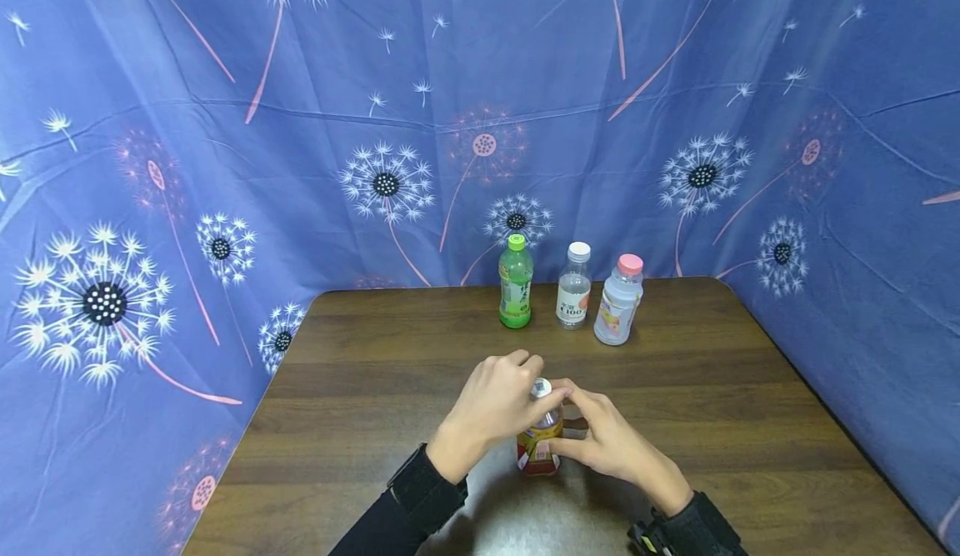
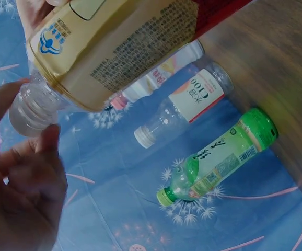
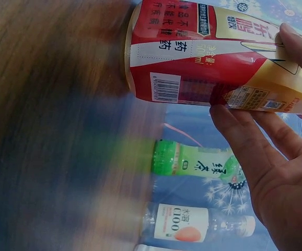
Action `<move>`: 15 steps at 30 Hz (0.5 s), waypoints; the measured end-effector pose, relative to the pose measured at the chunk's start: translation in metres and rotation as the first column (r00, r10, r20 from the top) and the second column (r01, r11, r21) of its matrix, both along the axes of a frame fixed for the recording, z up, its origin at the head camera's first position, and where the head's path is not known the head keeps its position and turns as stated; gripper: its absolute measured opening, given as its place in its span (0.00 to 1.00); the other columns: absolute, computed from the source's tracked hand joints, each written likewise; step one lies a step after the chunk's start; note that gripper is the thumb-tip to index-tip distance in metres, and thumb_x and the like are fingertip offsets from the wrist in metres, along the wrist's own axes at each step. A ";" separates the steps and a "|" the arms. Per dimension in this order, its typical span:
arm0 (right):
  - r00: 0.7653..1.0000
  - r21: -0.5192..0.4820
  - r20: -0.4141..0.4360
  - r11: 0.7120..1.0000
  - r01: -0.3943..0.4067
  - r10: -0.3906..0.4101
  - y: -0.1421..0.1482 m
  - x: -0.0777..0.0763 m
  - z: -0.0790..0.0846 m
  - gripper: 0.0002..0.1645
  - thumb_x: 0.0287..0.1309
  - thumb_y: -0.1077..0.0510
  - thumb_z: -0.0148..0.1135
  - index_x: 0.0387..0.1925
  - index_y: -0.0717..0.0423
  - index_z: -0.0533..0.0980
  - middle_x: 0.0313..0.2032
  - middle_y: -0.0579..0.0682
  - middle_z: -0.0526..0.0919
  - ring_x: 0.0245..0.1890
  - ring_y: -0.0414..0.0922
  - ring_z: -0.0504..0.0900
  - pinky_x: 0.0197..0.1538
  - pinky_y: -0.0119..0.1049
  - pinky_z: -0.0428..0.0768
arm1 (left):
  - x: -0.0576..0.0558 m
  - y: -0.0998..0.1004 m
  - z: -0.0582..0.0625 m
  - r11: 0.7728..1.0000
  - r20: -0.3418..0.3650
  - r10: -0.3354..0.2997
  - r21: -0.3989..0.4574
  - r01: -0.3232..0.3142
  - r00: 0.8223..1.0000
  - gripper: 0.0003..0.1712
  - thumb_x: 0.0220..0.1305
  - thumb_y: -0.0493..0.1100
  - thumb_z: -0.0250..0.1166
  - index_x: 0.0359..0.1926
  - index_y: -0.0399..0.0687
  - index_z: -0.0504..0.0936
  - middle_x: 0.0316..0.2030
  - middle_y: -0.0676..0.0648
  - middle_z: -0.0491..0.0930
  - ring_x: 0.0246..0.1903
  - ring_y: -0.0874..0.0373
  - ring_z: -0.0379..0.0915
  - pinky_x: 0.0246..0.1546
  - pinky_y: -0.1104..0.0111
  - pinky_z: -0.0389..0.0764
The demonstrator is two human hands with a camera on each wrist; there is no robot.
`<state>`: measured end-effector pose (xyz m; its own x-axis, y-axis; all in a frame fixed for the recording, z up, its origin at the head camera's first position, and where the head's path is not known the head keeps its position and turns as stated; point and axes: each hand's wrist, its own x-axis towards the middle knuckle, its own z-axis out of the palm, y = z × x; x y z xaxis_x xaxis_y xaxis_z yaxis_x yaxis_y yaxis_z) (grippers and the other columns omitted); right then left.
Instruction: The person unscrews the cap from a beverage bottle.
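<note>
A plastic drink bottle (image 1: 542, 443) with a red and gold label stands upright near the front of the wooden table. My right hand (image 1: 626, 448) grips its side, thumb and fingers on opposite faces of the label (image 3: 203, 57). Over the top, my left hand (image 1: 495, 398) pinches the pale cap (image 2: 28, 117) between thumb and fingers. The white top of that cap shows between the two hands in the head view. Part of the bottle's neck and far side is hidden behind the hands.
Behind the hands, toward the table's (image 1: 375, 373) back edge, stand a green tea bottle (image 1: 515, 285), a clear bottle (image 1: 573, 289) with a white cap and a pale bottle (image 1: 619, 302) with a pink cap. A blue dandelion-print cloth (image 1: 300, 164) hangs behind.
</note>
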<state>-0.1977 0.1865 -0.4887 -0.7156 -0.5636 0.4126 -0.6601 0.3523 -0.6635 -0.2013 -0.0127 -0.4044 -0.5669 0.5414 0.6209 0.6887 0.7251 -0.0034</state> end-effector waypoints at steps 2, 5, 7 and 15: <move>1.000 -0.005 0.015 1.000 -0.001 0.001 0.000 0.000 0.000 0.38 0.49 0.48 0.70 0.60 0.39 0.63 0.51 0.38 0.77 0.46 0.37 0.80 0.43 0.35 0.81 | 0.001 0.001 0.001 0.998 -0.013 0.070 -0.006 -0.070 0.997 0.28 0.57 0.68 0.56 0.13 0.56 0.67 0.11 0.59 0.63 0.08 0.68 0.55 0.06 0.75 0.56; 1.000 -0.006 0.025 1.000 0.002 -0.002 0.001 0.000 0.000 0.37 0.49 0.47 0.70 0.59 0.39 0.63 0.50 0.37 0.77 0.45 0.37 0.81 0.43 0.35 0.82 | 0.004 0.002 0.003 0.990 0.021 0.140 -0.022 -0.139 0.990 0.31 0.57 0.70 0.54 0.09 0.57 0.63 0.07 0.59 0.57 0.05 0.67 0.51 0.05 0.74 0.49; 1.000 -0.008 0.017 1.000 0.004 -0.004 0.001 0.001 0.000 0.36 0.49 0.47 0.70 0.59 0.39 0.64 0.49 0.38 0.77 0.45 0.38 0.81 0.42 0.34 0.82 | 0.006 0.003 0.005 0.989 0.070 0.145 -0.026 -0.143 0.987 0.31 0.58 0.68 0.55 0.09 0.57 0.63 0.07 0.59 0.56 0.06 0.67 0.51 0.05 0.75 0.49; 1.000 -0.020 -0.017 1.000 0.020 -0.020 -0.004 0.003 0.002 0.37 0.47 0.53 0.72 0.58 0.41 0.64 0.48 0.38 0.77 0.44 0.38 0.81 0.42 0.34 0.82 | 0.010 0.004 0.009 0.994 0.162 0.111 -0.018 -0.110 0.980 0.25 0.59 0.58 0.60 0.11 0.56 0.65 0.09 0.60 0.60 0.09 0.68 0.58 0.08 0.75 0.60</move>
<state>-0.1945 0.1822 -0.4870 -0.7196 -0.5407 0.4356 -0.6641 0.3527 -0.6593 -0.1917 -0.0083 -0.3952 -0.7166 0.4749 0.5108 0.5962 0.7972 0.0952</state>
